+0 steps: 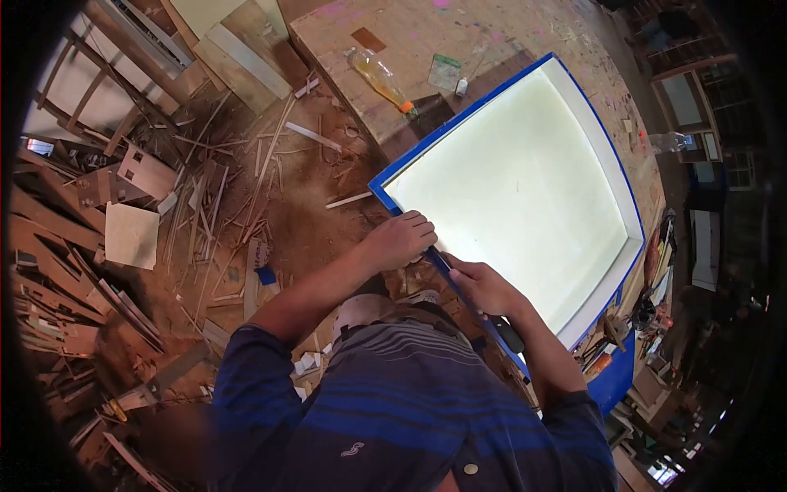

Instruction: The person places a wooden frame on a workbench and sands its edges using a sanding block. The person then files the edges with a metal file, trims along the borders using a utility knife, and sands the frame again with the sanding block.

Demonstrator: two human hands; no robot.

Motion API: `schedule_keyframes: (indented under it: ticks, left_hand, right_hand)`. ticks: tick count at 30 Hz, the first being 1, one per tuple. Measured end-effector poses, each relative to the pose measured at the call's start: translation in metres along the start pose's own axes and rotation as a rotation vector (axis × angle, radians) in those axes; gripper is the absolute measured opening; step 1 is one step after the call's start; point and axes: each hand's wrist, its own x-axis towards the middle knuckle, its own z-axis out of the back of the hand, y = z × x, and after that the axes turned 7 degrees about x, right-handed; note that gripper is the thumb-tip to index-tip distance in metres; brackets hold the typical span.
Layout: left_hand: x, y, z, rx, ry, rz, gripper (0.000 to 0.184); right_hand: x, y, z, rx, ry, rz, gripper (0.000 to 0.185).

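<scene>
A large shallow box (508, 189) with a white inside and blue rim lies tilted across my view. My left hand (400, 240) is closed over its near rim, close to the left corner. Lower along that same edge, my right hand (485, 287) wraps round a black-handled tool (507, 334); the handle's butt sticks out below the palm. A dark, narrow part of the tool seems to run along the rim between both hands. Whether its far end lies under my left fingers is hidden, and the tool's kind does not show.
The box rests on a wooden workbench (344, 74), which also bears a bottle of yellowish liquid (381, 80), a small white bottle (461, 86) and a green-edged pad (445, 72). Wood offcuts (238, 164) litter the floor at left. Tools (648, 307) crowd the right side.
</scene>
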Motion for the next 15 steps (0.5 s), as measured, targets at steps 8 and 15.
schedule_keyframes:
  ticks: [8,15]
  left_hand:
    - [0.004,-0.005,-0.003,0.126,0.18,0.013,0.019]
    - [-0.014,-0.062,-0.013,0.023,0.012,-0.031,0.028]
  right_hand:
    - [0.006,-0.018,-0.004,0.012,0.041,-0.047,0.057]
    - [-0.043,-0.108,-0.008,0.456,-0.373,-0.029,0.068]
